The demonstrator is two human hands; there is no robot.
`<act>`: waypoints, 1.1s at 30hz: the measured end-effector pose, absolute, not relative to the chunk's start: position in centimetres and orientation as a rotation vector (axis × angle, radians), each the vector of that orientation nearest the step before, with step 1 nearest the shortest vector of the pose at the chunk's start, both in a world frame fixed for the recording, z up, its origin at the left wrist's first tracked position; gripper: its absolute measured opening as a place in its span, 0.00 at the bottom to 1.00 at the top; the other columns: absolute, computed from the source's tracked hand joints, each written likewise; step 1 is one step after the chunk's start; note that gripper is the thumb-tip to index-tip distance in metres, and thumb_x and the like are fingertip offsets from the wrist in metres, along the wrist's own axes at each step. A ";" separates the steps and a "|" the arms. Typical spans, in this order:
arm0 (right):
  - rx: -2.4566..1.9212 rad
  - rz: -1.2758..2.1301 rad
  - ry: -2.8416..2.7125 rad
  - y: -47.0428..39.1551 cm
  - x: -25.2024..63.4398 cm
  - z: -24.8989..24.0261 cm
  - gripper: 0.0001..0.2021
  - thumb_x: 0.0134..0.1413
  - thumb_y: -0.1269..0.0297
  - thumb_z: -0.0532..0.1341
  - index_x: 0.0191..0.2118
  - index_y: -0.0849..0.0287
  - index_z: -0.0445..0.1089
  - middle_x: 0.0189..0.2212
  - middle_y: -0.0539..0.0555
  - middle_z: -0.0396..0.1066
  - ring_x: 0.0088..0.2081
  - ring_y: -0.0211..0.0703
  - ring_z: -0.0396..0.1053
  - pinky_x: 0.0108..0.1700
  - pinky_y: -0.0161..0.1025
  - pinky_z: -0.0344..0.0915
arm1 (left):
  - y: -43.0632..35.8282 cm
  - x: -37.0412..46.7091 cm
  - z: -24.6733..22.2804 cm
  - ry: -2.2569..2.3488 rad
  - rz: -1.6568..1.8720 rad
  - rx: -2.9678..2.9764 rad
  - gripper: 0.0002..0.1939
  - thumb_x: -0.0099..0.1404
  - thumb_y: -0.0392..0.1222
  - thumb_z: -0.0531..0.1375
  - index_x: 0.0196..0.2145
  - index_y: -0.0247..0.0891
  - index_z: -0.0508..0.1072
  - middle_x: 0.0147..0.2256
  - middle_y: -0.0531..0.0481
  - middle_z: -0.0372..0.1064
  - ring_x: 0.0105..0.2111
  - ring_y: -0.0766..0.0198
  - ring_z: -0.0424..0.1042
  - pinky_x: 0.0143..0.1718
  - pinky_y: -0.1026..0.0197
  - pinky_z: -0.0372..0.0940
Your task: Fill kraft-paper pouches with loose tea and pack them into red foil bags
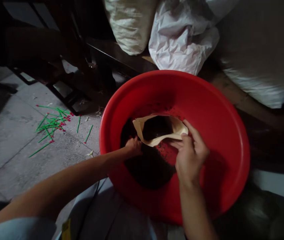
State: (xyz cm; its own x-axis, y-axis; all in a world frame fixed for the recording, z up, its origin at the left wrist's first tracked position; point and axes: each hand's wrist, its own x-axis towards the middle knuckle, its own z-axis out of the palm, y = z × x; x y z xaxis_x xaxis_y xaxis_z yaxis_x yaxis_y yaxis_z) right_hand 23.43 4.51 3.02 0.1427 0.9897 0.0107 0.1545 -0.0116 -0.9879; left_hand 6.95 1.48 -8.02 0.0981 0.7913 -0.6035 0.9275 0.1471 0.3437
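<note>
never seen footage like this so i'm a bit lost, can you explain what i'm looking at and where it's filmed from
There is no machine here, just a person's two bare hands. The single picture comes from a camera worn on that person's head, looking forward and down. The right hand pinches the rim of a cream bag, its mouth open, inside a big red tub. The left hand is at the bag's other side; whether it grasps anything is hard to tell. Dark material lies in the tub. On the floor are green sticks with reddish tips. Behind the tub is a white sack.
</note>
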 end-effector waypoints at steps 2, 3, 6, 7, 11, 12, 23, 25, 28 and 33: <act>-1.367 1.042 -1.241 4.9 23.5 3.0 0.25 0.61 0.60 0.59 0.62 0.56 0.73 0.56 0.62 0.76 0.40 0.50 0.81 0.34 0.43 0.81 | 1.5 7.2 -7.6 1.684 -0.262 1.690 0.38 0.62 0.43 0.70 0.67 0.39 0.65 0.65 0.33 0.64 0.65 0.40 0.67 0.63 0.46 0.67; -1.374 1.044 -1.243 5.0 23.7 3.0 0.25 0.61 0.59 0.59 0.63 0.56 0.72 0.56 0.62 0.76 0.40 0.50 0.81 0.34 0.42 0.80 | 1.5 7.3 -7.3 1.666 -0.266 1.704 0.38 0.62 0.42 0.69 0.68 0.41 0.65 0.64 0.35 0.65 0.64 0.42 0.68 0.63 0.47 0.67; -1.416 1.070 -1.213 5.0 24.4 2.9 0.25 0.61 0.59 0.60 0.63 0.57 0.72 0.55 0.62 0.76 0.38 0.49 0.81 0.33 0.41 0.80 | 1.3 7.4 -5.6 1.599 -0.269 1.746 0.36 0.61 0.41 0.69 0.66 0.45 0.68 0.61 0.40 0.70 0.60 0.45 0.73 0.61 0.50 0.69; -1.425 1.093 -1.192 4.9 24.6 3.0 0.25 0.61 0.59 0.60 0.63 0.57 0.72 0.54 0.62 0.77 0.38 0.48 0.81 0.34 0.42 0.80 | 1.2 7.3 -4.7 1.576 -0.270 1.758 0.36 0.60 0.41 0.69 0.65 0.46 0.69 0.60 0.41 0.71 0.59 0.46 0.74 0.60 0.51 0.70; -1.370 1.192 -1.077 3.9 24.5 2.9 0.26 0.63 0.55 0.60 0.64 0.57 0.69 0.53 0.62 0.77 0.39 0.48 0.81 0.39 0.45 0.82 | -0.1 6.2 0.7 1.478 -0.219 1.799 0.31 0.59 0.40 0.66 0.61 0.50 0.74 0.53 0.45 0.78 0.53 0.46 0.78 0.54 0.50 0.73; -1.348 1.206 -1.065 3.6 24.4 2.9 0.26 0.64 0.54 0.60 0.65 0.57 0.68 0.54 0.63 0.76 0.40 0.48 0.81 0.41 0.46 0.82 | -0.6 5.8 2.4 1.462 -0.168 1.818 0.29 0.59 0.39 0.65 0.59 0.52 0.76 0.49 0.47 0.79 0.50 0.47 0.79 0.52 0.51 0.73; -1.385 0.953 -1.352 2.7 25.3 1.5 0.22 0.70 0.56 0.54 0.63 0.55 0.70 0.56 0.61 0.76 0.56 0.51 0.75 0.54 0.51 0.77 | 1.9 5.5 11.1 1.278 0.602 2.169 0.20 0.66 0.39 0.63 0.55 0.49 0.77 0.56 0.47 0.72 0.50 0.56 0.77 0.47 0.57 0.74; -1.363 0.911 -1.378 2.7 25.5 1.3 0.22 0.70 0.57 0.53 0.63 0.55 0.70 0.57 0.61 0.75 0.58 0.50 0.74 0.57 0.53 0.74 | 4.2 6.4 9.5 1.244 0.553 2.328 0.17 0.66 0.37 0.63 0.52 0.46 0.80 0.56 0.45 0.73 0.54 0.52 0.76 0.56 0.51 0.72; -1.348 0.869 -1.407 2.9 25.8 1.2 0.22 0.70 0.59 0.52 0.64 0.55 0.70 0.58 0.60 0.75 0.58 0.50 0.74 0.58 0.53 0.74 | 6.6 6.9 7.6 1.231 0.429 2.525 0.16 0.68 0.36 0.62 0.52 0.43 0.80 0.54 0.44 0.75 0.54 0.48 0.76 0.61 0.43 0.68; -1.364 0.891 -1.383 3.7 27.0 1.5 0.20 0.68 0.60 0.55 0.60 0.56 0.73 0.56 0.59 0.77 0.59 0.51 0.74 0.59 0.53 0.73 | 8.3 6.4 7.1 0.902 0.462 2.515 0.21 0.74 0.36 0.57 0.61 0.44 0.74 0.58 0.44 0.74 0.57 0.55 0.74 0.62 0.52 0.68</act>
State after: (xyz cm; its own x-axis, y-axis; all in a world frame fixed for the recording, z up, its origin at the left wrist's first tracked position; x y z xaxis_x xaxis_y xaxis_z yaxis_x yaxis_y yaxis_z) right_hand 26.97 3.70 1.53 0.0893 0.9865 0.1376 0.2828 0.1073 -0.9532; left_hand 6.43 8.26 7.12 0.7332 0.6602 0.1627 0.5182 -0.6975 0.4949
